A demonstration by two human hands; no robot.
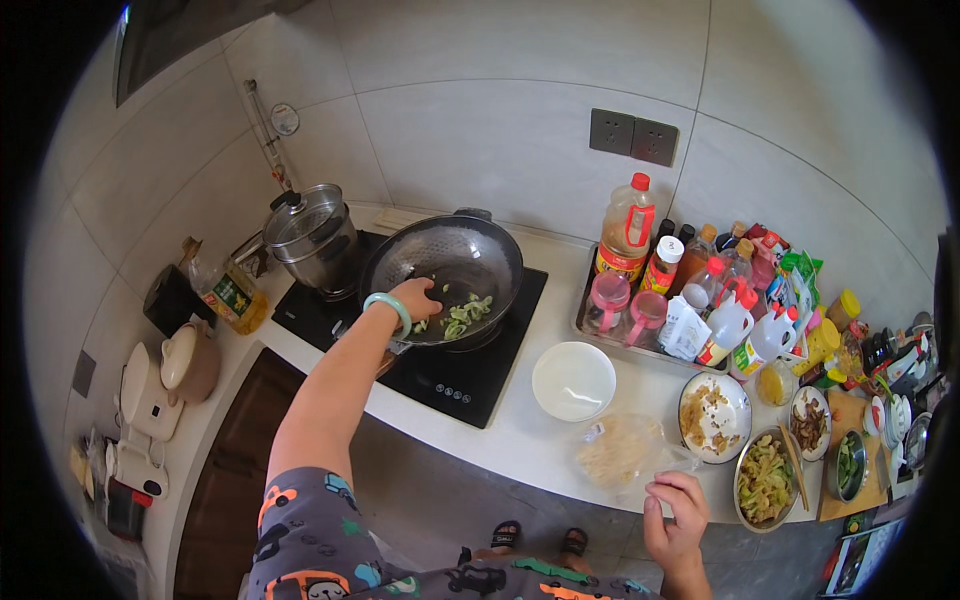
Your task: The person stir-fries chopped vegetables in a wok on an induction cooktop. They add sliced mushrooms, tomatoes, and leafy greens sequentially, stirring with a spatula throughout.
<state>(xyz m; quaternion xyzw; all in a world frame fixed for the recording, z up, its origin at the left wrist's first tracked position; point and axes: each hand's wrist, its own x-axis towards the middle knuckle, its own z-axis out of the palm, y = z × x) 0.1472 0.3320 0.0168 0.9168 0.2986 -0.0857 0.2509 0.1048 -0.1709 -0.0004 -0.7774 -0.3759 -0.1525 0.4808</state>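
My left hand (412, 302), a pale green bangle (388, 310) at its wrist, reaches over the near left part of a dark wok (415, 250). Its fingers are curled in; what they hold, if anything, is hidden. Chopped green vegetable pieces (466, 316) lie in the wok just right of the fingers. Off the counter's front edge, my right hand (677, 520) is raised with loosely bent fingers, the thumb apart and nothing visible between them. Nearest to it is a clear plastic bag (622, 450) with pale contents.
The wok stands on a black cooktop (440, 385) beside a lidded steel pot (318, 245). A white bowl (573, 381) sits right of it. Behind stands a tray of bottles (650, 352). Plates and a bowl of cut vegetables (765, 480) with chopsticks (797, 468) line the right.
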